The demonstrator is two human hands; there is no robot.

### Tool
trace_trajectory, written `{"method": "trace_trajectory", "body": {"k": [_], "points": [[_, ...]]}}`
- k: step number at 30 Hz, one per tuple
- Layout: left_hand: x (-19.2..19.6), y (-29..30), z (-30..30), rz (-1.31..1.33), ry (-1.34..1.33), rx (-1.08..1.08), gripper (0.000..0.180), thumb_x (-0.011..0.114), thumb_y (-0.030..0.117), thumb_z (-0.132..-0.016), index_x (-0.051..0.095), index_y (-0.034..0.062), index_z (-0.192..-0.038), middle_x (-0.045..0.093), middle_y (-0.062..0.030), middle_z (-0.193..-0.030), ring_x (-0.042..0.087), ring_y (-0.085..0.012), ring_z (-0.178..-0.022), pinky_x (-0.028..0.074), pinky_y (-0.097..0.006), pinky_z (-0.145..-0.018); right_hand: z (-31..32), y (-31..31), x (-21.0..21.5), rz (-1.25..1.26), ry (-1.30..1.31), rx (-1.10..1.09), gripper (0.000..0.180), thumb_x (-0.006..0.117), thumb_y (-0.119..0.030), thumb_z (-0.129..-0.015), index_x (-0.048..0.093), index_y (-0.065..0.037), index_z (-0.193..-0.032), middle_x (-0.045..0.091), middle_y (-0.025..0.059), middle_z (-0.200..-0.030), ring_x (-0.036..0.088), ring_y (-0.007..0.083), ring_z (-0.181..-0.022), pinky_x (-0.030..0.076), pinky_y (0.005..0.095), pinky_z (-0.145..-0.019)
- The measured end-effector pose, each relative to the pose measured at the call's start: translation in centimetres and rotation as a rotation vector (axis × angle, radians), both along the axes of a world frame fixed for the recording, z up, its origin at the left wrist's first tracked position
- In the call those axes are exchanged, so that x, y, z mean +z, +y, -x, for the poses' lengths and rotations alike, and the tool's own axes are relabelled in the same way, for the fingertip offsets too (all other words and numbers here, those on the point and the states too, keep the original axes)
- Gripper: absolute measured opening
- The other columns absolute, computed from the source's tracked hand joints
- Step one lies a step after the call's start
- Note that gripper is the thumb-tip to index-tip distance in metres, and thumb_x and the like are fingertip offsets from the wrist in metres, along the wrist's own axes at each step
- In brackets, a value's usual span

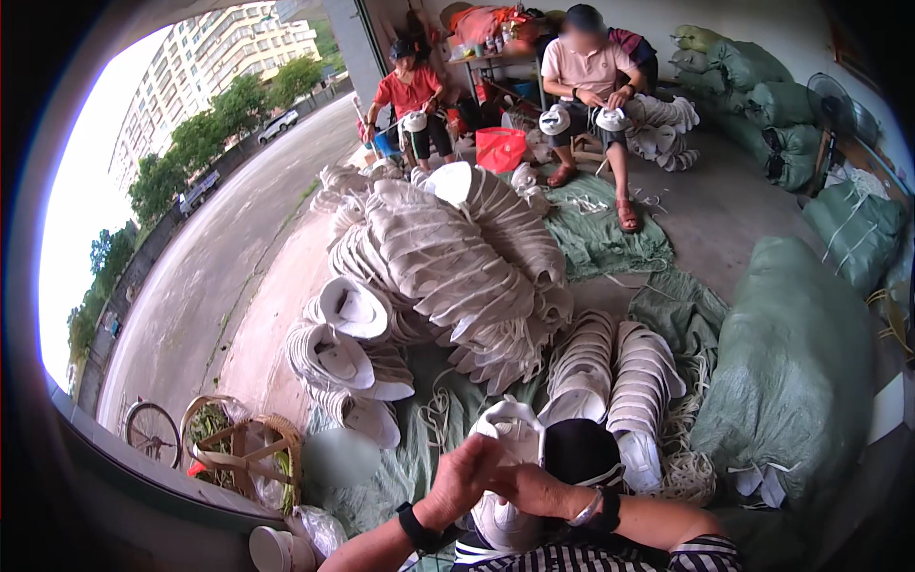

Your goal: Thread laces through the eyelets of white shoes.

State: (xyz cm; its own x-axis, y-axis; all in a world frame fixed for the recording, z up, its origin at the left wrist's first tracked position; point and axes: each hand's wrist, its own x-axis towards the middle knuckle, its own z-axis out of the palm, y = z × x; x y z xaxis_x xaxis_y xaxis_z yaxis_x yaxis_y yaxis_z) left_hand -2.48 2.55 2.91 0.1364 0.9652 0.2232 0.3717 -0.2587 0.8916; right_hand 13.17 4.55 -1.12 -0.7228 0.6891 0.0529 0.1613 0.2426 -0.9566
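Both hands grip upright white shoe point(505, 477).

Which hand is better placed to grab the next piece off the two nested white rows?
Probably the right hand: the nested white rows lie ahead and to its side, nearer it than the left hand. Both hands are now on the white shoe piece.

daylight floods in from the blown-out upper left (soft shadows indoors), with fisheye bending and dark vignetted edges
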Motion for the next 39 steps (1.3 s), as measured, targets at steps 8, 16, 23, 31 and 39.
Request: {"method": "trace_trajectory", "body": {"k": [8, 16, 23, 31, 39], "points": [[-4.7, -0.3, 35.6, 0.097, -0.746, 0.673, 0.024, 0.045, 0.016, -0.088, 0.060, 0.0036, -0.075, 0.049, 0.0002, -0.058, 0.046, -0.0123, -0.048, 0.037, -0.029, -0.043, -23.7, 9.1, -1.1, 1.148, 1.084, -0.588, 0.014, 0.052, -0.013, -0.088, 0.054, 0.001, -0.091, 0.057, 0.0105, -0.079, 0.058, 0.0224, -0.074, 0.049, 0.0317, -0.070], [-7.9, -10.0, 47.9, 0.037, 0.115, 0.749, 0.022, 0.055, 0.014, -0.086, 0.056, 0.0101, -0.108, 0.044, 0.0031, -0.069, 0.041, -0.0053, -0.053, 0.034, -0.020, -0.045, -43.2, 8.6, -5.5, 0.748, 0.974, -0.930, 0.014, 0.045, -0.013, -0.093, 0.056, -0.005, -0.093, 0.059, 0.0073, -0.081, 0.042, 0.0064, -0.050, 0.031, 0.0185, -0.041], [0.5, -1.0, 6.2, 0.433, -0.459, 0.190, 0.013, 0.047, 0.010, -0.088, 0.058, 0.0092, -0.094, 0.055, 0.0006, -0.075, 0.048, -0.0074, -0.055, 0.044, -0.023, -0.053, -13.6, 2.4, 2.4, 0.565, 0.233, -0.203, 0.019, 0.048, -0.014, -0.093, 0.063, -0.003, -0.093, 0.068, 0.0116, -0.085, 0.047, 0.0000, -0.044, 0.033, 0.0136, -0.039], [-0.6, -2.9, 0.7, -0.166, 0.642, -0.049, 0.026, 0.067, 0.001, -0.069, 0.067, 0.0118, -0.092, 0.052, -0.0055, -0.084, 0.053, -0.0228, -0.076, 0.048, -0.034, -0.064, -8.0, -2.8, 1.4, -0.273, -0.222, 0.266, 0.013, 0.055, -0.011, -0.087, 0.063, -0.002, -0.093, 0.060, 0.0124, -0.083, 0.062, 0.0264, -0.073, 0.051, 0.0324, -0.067], [-2.0, -2.3, 0.5, -0.373, 0.829, -0.117, 0.016, 0.066, 0.012, -0.069, 0.063, 0.0137, -0.085, 0.053, -0.0002, -0.084, 0.053, -0.0185, -0.073, 0.046, -0.030, -0.058, -6.9, 0.6, 2.1, -0.099, -0.071, -0.290, 0.012, 0.055, -0.011, -0.088, 0.061, 0.000, -0.090, 0.060, 0.0124, -0.077, 0.061, 0.0231, -0.056, 0.048, 0.0328, -0.052]]}}
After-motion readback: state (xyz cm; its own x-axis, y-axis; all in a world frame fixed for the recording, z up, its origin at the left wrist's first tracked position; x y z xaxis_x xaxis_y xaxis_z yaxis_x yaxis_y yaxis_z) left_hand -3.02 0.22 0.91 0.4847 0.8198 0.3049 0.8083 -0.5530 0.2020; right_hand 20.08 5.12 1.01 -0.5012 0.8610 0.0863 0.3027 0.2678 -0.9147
